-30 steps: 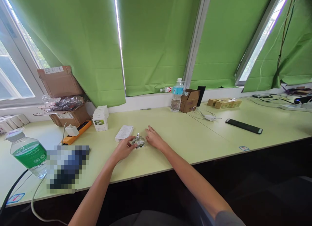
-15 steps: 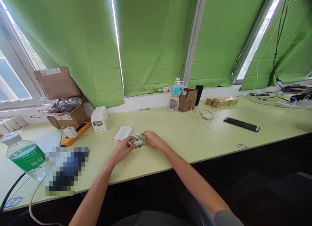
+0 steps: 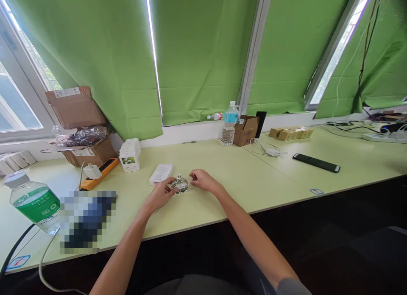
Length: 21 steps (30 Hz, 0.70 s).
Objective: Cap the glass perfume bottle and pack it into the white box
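Observation:
A small, round, clear glass bottle (image 3: 180,185) with a narrow neck stands upright on the table. My left hand (image 3: 161,193) is closed around its left side, thumb in front and fingers behind. Just right of the bottle and apart from it, my right hand (image 3: 203,181) pinches a small shiny piece (image 3: 193,176), too small to make out its kind. Behind my left hand lies a flat white box (image 3: 161,174) with printed text.
White cartons (image 3: 129,156), an orange power strip (image 3: 99,175) and a green-labelled bottle (image 3: 34,204) stand left. At the back are a blue-labelled water bottle (image 3: 229,125) and a brown box (image 3: 246,131). A black phone (image 3: 316,162) lies right, near a white charger (image 3: 272,152).
My right hand has shifted slightly right from the bottle, and a small shiny piece now shows between its fingertips. My left hand stays on the bottle.

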Motion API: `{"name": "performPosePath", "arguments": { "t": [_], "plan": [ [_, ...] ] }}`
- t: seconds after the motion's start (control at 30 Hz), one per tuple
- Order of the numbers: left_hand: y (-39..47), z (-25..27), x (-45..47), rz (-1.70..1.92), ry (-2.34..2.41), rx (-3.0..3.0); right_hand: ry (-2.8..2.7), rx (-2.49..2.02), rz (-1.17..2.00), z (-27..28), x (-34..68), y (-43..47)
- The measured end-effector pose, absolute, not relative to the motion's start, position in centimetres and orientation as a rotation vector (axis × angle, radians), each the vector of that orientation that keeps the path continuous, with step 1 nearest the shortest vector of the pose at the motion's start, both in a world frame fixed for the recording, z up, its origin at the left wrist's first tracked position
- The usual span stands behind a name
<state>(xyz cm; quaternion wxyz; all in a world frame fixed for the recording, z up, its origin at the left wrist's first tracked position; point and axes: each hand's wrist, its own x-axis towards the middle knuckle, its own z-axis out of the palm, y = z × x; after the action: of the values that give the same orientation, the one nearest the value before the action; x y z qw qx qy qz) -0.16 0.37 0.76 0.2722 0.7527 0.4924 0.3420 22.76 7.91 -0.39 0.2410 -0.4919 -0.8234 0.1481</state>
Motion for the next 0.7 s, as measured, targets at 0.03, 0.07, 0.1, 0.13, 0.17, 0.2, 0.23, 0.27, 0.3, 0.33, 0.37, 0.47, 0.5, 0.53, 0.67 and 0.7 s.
{"name": "performPosePath", "arguments": {
  "t": [0.03, 0.07, 0.1, 0.13, 0.17, 0.2, 0.23, 0.27, 0.3, 0.33, 0.37, 0.47, 0.5, 0.53, 0.67, 0.7],
  "plan": [
    [0.3, 0.8, -0.1, 0.916, 1.328, 2.025, -2.255, -1.346, 0.415, -0.5, 22.7, 7.9],
    [0.3, 0.9, -0.1, 0.912, 1.325, 2.026, -2.256, -1.345, 0.424, -0.5, 22.7, 7.9],
    [0.3, 0.9, -0.1, 0.910, 1.321, 2.028, -2.253, -1.342, 0.431, -0.5, 22.7, 7.9],
    [0.3, 0.9, -0.1, 0.910, 1.319, 2.028, -2.247, -1.338, 0.436, -0.5, 22.6, 7.9],
    [0.3, 0.9, -0.1, 0.912, 1.320, 2.028, -2.238, -1.333, 0.441, -0.4, 22.6, 7.8],
    [0.3, 0.8, -0.1, 0.917, 1.324, 2.026, -2.225, -1.327, 0.445, -0.3, 22.6, 7.7],
    [0.3, 0.8, -0.1, 0.921, 1.327, 2.025, -2.208, -1.319, 0.449, -0.1, 22.6, 7.6],
    [0.3, 0.7, -0.1, 0.925, 1.325, 2.026, -2.188, -1.311, 0.451, 0.1, 22.5, 7.5],
    [0.3, 0.7, -0.2, 0.928, 1.321, 2.030, -2.164, -1.301, 0.453, 0.3, 22.5, 7.4],
    [0.4, 0.6, -0.2, 0.929, 1.314, 2.035, -2.139, -1.288, 0.456, 0.4, 22.5, 7.2],
    [0.4, 0.5, -0.2, 0.926, 1.307, 2.040, -2.113, -1.272, 0.462, 0.6, 22.4, 7.1],
    [0.5, 0.5, -0.3, 0.919, 1.313, 2.046, -2.035, -1.212, 0.510, 0.9, 22.1, 7.0],
    [0.5, 0.5, -0.3, 0.920, 1.316, 2.046, -2.011, -1.191, 0.535, 0.9, 22.0, 7.0],
    [0.5, 0.5, -0.3, 0.923, 1.316, 2.045, -1.992, -1.174, 0.557, 0.9, 21.9, 7.1],
    [0.5, 0.6, -0.2, 0.923, 1.297, 2.040, -1.817, -1.059, 0.742, 0.9, 21.7, 7.4],
    [0.5, 0.6, -0.2, 0.921, 1.298, 2.036, -1.751, -1.020, 0.809, 1.0, 21.6, 7.4]
  ]
}}
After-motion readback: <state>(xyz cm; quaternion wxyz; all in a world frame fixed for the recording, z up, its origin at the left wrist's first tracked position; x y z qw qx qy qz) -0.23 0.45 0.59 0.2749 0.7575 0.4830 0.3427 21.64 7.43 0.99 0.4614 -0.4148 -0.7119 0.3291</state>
